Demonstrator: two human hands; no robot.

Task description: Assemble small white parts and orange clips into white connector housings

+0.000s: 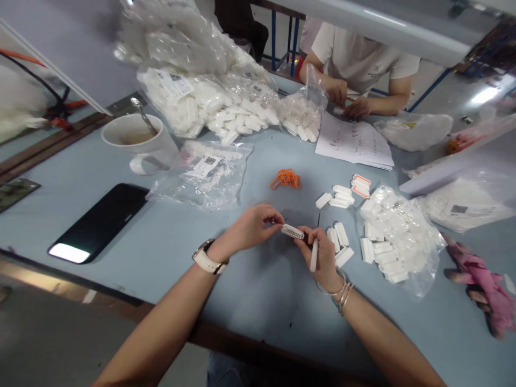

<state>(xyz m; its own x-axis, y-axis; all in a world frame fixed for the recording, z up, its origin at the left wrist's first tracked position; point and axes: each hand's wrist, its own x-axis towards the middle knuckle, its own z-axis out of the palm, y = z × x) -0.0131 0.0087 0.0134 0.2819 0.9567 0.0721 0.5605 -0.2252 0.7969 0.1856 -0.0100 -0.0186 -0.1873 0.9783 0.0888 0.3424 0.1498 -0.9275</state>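
Observation:
A white connector housing with rows of small holes is held level between my two hands. My left hand pinches its left end with thumb and fingertips. The other end is gripped by the fingers of my right hand, which also holds a slim white-handled tool; a thin dark tip points up past the fingers. Just beyond lies a small pile of orange rectangular frames. Loose white housings lie to the right, two with orange frames on them. More white housings sit beside my right hand.
Bags of white parts fill the back, and an open bag spills housings at right. A mug with a spoon, a phone and a flat plastic bag are at left. Papers lie before a co-worker. Pink gloves lie far right.

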